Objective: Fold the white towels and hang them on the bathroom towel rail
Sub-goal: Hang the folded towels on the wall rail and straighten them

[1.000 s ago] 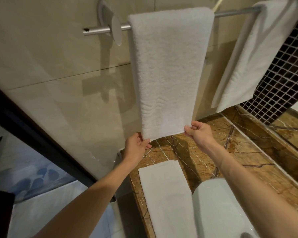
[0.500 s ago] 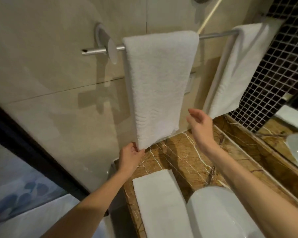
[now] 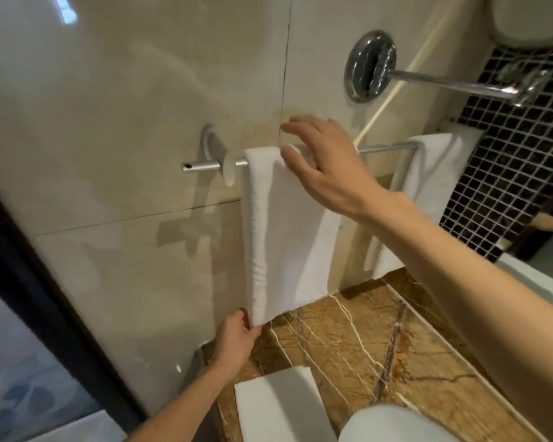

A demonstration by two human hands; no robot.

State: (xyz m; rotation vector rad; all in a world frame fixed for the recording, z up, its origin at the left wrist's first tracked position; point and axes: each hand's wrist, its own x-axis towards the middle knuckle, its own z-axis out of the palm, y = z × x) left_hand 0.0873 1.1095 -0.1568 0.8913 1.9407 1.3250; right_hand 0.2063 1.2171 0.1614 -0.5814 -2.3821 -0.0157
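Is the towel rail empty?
No, two white towels hang on the towel rail: one the left hand pinches, another farther right.

A bathroom. A chrome towel rail (image 3: 380, 149) on glossy beige wall tiles (image 3: 125, 122) carries white towels (image 3: 288, 237). Below, a marble worktop (image 3: 348, 339) meets dark mosaic tiling (image 3: 508, 173).

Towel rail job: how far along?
Done: far towel hangs on the towel rail. In hand: near towel is draped over it; left hand pinches its bottom corner, right hand is open at the top fold. Left: one folded towel lies on the marble counter.
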